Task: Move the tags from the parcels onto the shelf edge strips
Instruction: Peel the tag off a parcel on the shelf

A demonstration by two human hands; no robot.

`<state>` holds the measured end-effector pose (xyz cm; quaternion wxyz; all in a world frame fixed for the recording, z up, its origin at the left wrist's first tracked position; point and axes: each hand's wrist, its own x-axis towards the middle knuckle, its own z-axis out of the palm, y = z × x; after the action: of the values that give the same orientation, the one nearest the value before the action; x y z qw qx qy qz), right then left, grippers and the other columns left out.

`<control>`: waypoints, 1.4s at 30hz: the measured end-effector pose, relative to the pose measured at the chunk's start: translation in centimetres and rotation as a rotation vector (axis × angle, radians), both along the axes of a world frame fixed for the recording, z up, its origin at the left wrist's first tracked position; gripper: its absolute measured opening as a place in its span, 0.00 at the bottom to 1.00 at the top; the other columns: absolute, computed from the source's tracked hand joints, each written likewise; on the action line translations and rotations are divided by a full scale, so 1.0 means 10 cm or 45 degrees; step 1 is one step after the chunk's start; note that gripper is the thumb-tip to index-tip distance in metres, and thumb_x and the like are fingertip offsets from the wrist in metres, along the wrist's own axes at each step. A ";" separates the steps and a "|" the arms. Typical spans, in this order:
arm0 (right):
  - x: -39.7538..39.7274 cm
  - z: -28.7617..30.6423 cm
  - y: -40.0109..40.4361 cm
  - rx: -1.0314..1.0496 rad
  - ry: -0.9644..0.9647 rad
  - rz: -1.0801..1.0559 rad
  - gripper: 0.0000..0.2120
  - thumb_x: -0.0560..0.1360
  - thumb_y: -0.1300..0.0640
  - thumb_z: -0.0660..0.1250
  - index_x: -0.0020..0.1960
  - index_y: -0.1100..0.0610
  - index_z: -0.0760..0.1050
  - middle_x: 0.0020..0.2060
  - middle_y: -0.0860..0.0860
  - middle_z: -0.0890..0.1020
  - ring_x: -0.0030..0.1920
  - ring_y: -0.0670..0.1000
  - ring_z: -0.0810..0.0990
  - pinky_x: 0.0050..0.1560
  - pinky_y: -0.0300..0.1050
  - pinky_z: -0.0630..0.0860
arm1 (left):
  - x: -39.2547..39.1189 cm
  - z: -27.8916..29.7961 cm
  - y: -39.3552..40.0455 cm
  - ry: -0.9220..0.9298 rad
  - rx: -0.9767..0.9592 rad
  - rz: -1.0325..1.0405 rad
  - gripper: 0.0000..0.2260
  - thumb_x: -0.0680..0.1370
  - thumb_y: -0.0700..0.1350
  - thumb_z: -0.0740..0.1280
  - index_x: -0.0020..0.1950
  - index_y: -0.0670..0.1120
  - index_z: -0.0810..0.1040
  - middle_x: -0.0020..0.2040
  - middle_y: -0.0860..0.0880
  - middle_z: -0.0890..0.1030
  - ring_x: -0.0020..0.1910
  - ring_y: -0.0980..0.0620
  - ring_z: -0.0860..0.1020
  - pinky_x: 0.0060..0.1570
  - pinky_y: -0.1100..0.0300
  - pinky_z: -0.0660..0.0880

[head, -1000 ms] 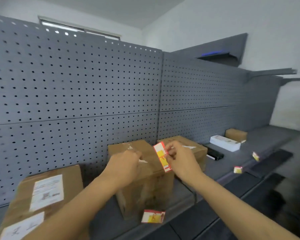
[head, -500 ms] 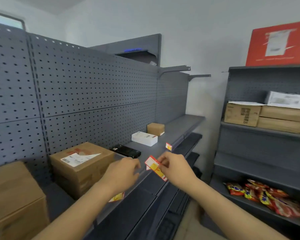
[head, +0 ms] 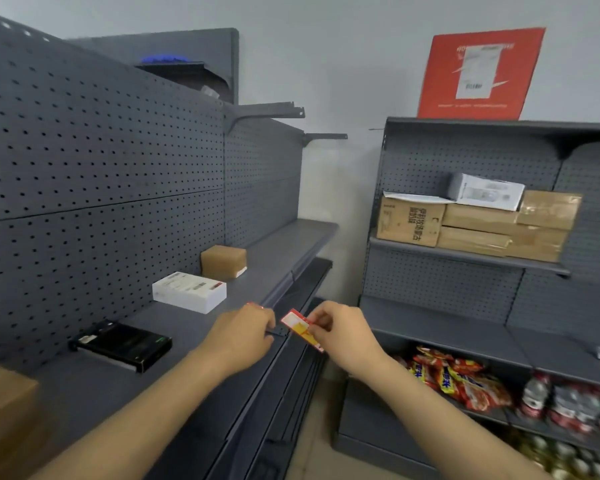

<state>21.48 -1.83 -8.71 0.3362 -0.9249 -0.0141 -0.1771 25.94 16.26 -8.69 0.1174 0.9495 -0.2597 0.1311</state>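
Observation:
A red, yellow and white tag [head: 300, 328] is pinched in my right hand [head: 340, 332], just right of the grey shelf's front edge strip [head: 284, 285]. My left hand [head: 241, 332] has its fingers curled down at that edge, beside the tag; whether it holds anything is hidden. A sliver of another red tag [head: 253, 304] peeks out behind its knuckles. On the shelf lie a black flat box [head: 122, 344], a white parcel [head: 189, 291] and a small brown parcel [head: 223, 262]. A large brown box's corner [head: 0, 403] shows at the lower left.
Grey pegboard [head: 101, 161] backs the shelf. To the right stands a second shelf unit [head: 465, 258] with cardboard boxes [head: 475, 225] up high, snack packs [head: 458, 379] and bottles [head: 561, 400] lower down. A red poster [head: 478, 72] sits above it.
The tag came off the big brown parcel. My view and both hands swung right along the shelf, and the tag is now at the edge strip near the white parcel.

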 end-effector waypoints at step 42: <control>5.79 -0.61 -1.54 -0.174 0.279 0.643 0.06 0.71 0.64 0.66 0.43 0.55 0.80 0.42 0.53 0.85 0.44 0.52 0.83 0.45 0.46 0.81 | 4.62 -0.64 -1.67 0.273 0.476 0.742 0.09 0.79 0.41 0.59 0.55 0.42 0.77 0.56 0.42 0.79 0.54 0.43 0.78 0.42 0.54 0.71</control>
<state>79.36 -17.23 -14.80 0.3059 -0.9263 -0.2196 0.0145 72.18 -0.44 -15.10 -0.0739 0.9971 0.0161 0.0092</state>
